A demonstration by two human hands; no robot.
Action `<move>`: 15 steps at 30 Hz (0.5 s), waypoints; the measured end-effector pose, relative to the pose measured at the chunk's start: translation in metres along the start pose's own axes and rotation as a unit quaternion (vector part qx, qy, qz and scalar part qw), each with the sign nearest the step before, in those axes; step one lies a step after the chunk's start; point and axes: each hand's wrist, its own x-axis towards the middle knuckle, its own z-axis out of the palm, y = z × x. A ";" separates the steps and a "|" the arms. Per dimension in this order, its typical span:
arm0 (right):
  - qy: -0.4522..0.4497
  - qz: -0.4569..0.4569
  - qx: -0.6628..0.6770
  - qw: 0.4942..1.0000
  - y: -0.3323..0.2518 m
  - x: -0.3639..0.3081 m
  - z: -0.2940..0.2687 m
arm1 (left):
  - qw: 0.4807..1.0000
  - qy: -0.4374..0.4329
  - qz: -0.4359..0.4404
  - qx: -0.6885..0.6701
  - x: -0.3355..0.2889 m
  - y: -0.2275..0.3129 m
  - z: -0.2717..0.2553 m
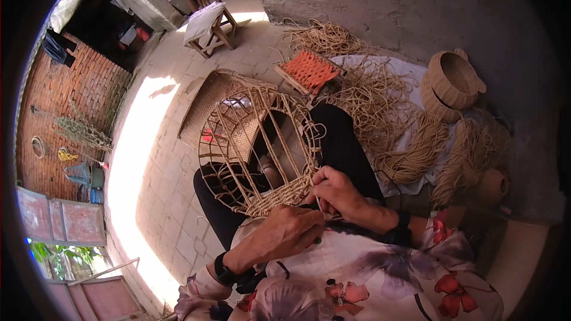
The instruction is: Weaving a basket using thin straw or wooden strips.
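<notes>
A half-woven basket (275, 205) with a frame of thin rods rests across my lap, its open ribs facing away from me. Tan cord is wound in tight rows along its near edge. At the right end of those rows, my right hand (342, 197) is closed, its thumb and fingers pinching a strand of cord. Just below the woven edge, my left hand (288, 230) is curled closed near the same strand; its fingertips are partly hidden.
Tan cord (380, 104) lies in loose heaps and bundles on a white cloth (410, 80) to the right. Round woven baskets (437, 104) stand beside it. Ahead are a low stool with an orange woven seat (313, 71), a woven tray (199, 113) and a wooden chair (208, 21).
</notes>
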 end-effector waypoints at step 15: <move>0.130 -0.293 -0.454 0.832 0.000 0.001 -0.018 | 0.992 0.110 -0.070 -0.005 0.005 -0.023 -0.005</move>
